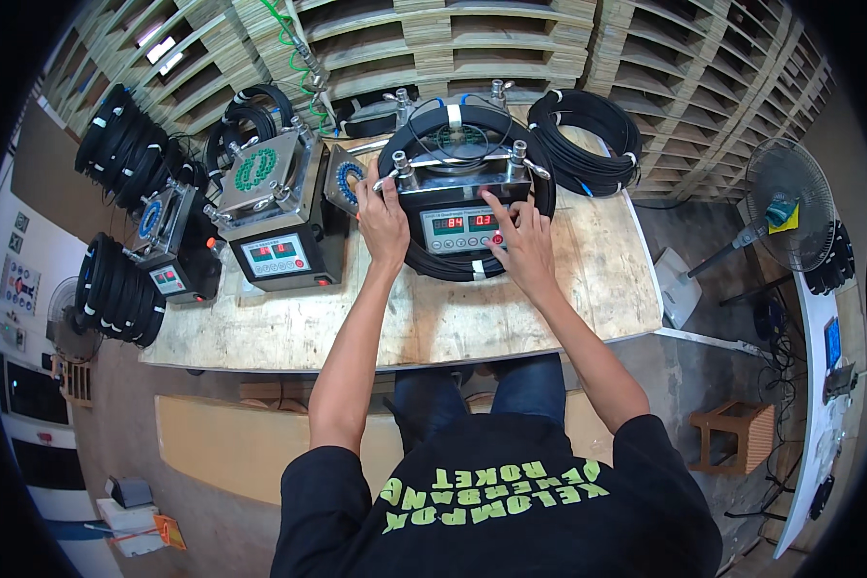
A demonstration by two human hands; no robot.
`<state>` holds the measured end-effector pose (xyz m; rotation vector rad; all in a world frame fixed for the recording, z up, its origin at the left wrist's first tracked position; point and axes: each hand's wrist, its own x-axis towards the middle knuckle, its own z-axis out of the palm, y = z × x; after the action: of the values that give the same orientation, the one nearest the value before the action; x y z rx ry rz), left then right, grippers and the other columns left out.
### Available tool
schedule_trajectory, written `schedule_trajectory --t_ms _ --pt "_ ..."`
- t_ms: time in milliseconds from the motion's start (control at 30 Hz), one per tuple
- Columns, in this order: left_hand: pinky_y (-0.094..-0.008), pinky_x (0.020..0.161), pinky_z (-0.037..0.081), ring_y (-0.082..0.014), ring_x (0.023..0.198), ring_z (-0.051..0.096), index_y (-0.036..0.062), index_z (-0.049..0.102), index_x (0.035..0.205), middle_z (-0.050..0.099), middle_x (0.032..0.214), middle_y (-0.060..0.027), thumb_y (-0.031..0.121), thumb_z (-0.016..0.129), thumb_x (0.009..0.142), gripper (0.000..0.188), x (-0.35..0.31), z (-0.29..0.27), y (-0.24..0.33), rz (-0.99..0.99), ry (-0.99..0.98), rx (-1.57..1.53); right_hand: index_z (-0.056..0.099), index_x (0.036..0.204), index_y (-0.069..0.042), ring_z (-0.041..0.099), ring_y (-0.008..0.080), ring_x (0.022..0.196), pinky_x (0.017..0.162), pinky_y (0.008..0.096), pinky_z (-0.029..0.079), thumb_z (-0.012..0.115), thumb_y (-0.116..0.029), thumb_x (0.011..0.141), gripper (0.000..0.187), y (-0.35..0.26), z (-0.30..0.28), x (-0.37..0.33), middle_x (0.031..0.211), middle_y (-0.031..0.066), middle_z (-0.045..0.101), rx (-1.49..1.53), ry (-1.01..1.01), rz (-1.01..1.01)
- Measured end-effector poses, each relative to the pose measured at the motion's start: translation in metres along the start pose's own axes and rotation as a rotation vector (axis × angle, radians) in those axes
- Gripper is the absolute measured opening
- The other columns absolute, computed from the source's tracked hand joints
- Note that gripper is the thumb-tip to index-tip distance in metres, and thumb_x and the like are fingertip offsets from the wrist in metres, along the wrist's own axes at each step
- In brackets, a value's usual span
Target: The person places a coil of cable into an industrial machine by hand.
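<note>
In front of me on the table stands a metal benchtop machine (464,218) with a red digital display, a row of buttons and corner clamps. A black cable coil (455,118) with white ties loops around it. My left hand (383,220) rests against the machine's left front corner, by a clamp lever, fingers stretched upward. My right hand (524,241) is at the right of the front panel, fingers apart. Its index finger reaches up to a red-lit spot on the casing; the thumb lies near a red button. Neither hand visibly holds a loose thing.
To the left stand a similar machine (281,252) with a green-ringed top and a smaller machine (170,279). A plate with a blue ring (348,179) is beside my left hand. More cable coils (588,144) lie at the back right. A fan (788,207) stands beyond the wooden table (376,337).
</note>
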<state>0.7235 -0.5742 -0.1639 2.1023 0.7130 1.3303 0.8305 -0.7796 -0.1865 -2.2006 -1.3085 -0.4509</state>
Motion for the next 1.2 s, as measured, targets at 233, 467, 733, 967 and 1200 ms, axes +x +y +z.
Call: schedule_trajectory --t_ms 233,467,733,967,1200 --pt "-0.042 0.088 0.043 -0.0404 0.097 0.055 0.0057 0.043 0.143 0.054 0.113 -0.024 0.048 0.03 0.105 0.058 -0.001 0.003 0.002 -0.019 -0.017 -0.032 0.031 0.152 -0.032 0.047 0.0246 0.097 0.078 0.0368 0.033 0.083 -0.013 0.07 0.099 -0.01 0.003 0.003 0.106 0.0105 0.044 -0.057 0.046 0.042" --pt "-0.0477 0.081 0.047 -0.0437 0.097 0.059 0.0079 0.046 0.141 0.054 0.114 -0.0233 0.043 0.034 0.105 0.052 0.003 0.007 0.001 0.014 0.001 -0.014 0.033 0.151 -0.034 0.047 0.0252 0.098 0.081 0.0387 0.034 0.081 -0.007 0.07 0.098 -0.014 0.011 0.002 0.109 0.0125 0.045 -0.051 0.083 0.148" --pt "-0.0475 0.082 0.046 -0.044 0.097 0.059 0.0081 0.045 0.143 0.054 0.116 -0.0235 0.042 0.033 0.106 0.052 0.0 0.003 0.001 0.02 -0.014 -0.027 0.051 0.137 -0.016 0.052 0.0255 0.088 0.073 0.0356 0.042 0.063 -0.001 0.085 0.055 -0.009 -0.006 0.008 0.102 0.0129 0.046 0.528 0.317 0.204" --pt "-0.0466 0.082 0.046 -0.044 0.097 0.058 0.0082 0.044 0.143 0.053 0.116 -0.0237 0.045 0.032 0.105 0.054 0.001 0.001 0.007 0.018 -0.025 -0.04 0.059 0.117 -0.001 0.055 0.0251 0.088 0.077 0.0358 0.046 0.045 -0.021 0.102 0.029 0.057 -0.003 0.058 0.098 0.0163 0.054 0.514 0.625 0.419" --pt "-0.0471 0.082 0.046 -0.0446 0.097 0.058 0.0082 0.043 0.144 0.053 0.116 -0.0244 0.044 0.032 0.106 0.054 0.001 -0.001 -0.002 0.021 -0.029 -0.014 0.055 0.093 0.007 0.044 0.0269 0.067 0.068 0.0382 0.04 0.037 -0.046 0.104 0.057 0.065 0.018 0.061 0.07 0.0139 0.051 0.741 0.393 0.57"
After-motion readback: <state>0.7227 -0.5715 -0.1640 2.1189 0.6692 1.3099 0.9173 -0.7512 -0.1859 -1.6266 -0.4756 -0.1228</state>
